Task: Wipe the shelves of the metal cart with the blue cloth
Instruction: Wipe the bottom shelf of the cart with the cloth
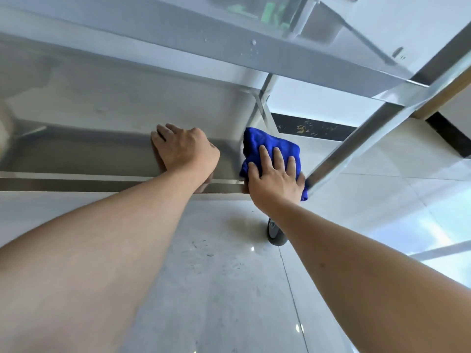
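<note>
At the right end of the lower shelf of the metal cart, beside the upright post, the blue cloth is pressed flat under the right hand, fingers straight and slightly spread. Further left on the same shelf, the left hand is rested knuckles up, fingers bent against the steel. One caster wheel is seen below on the tiled floor.

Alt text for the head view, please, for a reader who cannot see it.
The right hand presses a blue cloth flat on the lower shelf of a metal cart, near its right corner post. The left hand rests on the same shelf beside it.
</note>
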Motion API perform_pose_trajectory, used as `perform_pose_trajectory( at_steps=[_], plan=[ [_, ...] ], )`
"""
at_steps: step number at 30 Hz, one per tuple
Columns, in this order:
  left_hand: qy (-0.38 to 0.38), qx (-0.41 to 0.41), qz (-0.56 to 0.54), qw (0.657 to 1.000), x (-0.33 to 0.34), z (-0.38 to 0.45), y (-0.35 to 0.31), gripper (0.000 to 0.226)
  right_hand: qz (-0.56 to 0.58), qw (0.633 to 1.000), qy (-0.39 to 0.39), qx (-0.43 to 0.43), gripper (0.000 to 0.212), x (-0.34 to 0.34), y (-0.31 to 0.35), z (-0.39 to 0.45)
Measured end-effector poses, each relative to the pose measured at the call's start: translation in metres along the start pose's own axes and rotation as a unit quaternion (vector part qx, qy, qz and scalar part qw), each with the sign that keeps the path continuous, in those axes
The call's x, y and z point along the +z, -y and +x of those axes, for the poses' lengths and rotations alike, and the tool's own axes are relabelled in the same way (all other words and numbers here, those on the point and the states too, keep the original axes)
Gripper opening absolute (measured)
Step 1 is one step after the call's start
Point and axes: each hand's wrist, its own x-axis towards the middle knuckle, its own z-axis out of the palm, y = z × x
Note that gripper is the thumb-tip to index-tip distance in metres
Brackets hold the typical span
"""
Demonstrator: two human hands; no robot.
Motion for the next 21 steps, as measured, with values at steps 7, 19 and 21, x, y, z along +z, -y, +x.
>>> perform_pose_trajectory(
  at_steps=[7,19,21],
  plan=[
    [-0.011,0.031,-0.046,0.998,-0.009,0.002,0.016,0.034,0.050,0.997,-0.053,0.040,0.059,0.013,0.030,-0.045],
    [-0.160,0.020,-0.149,0.976,-0.051,-0.006,0.177,0.025,0.062,0.984,-0.062,-0.152,0.058,0.042,0.169,-0.112],
    [-0.200,0.001,-0.173,0.964,-0.063,-0.017,0.217,0.027,0.063,0.978,-0.062,-0.190,0.058,0.046,0.192,-0.127]
  ],
)
